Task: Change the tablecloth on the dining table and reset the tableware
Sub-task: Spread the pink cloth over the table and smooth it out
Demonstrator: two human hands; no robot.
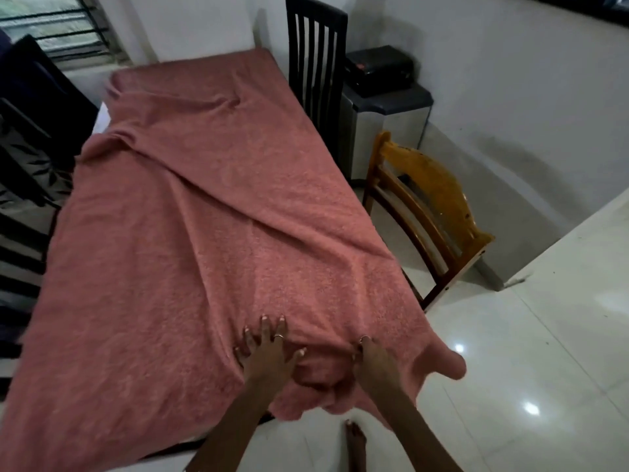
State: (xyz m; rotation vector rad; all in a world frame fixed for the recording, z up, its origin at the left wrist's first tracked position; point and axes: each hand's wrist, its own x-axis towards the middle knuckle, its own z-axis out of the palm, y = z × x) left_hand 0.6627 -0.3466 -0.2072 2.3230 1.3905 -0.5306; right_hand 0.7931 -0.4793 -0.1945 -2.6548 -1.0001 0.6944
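White floor tiles are gleaming around the dining table [102,112], where the pink tablecloth [218,212] is lying rumpled — soft, limp, probably best gripped at its near hem — left hand [263,352] spread flat, right hand [372,362] pinching a fold.

The room is dim and flatly lit, with daylight from the barred window [51,25] at upper left. Two small bright glints sit on the glossy floor tiles [510,386]. Wide-angle bending curves the walls, and the left edge is smeared and soft.
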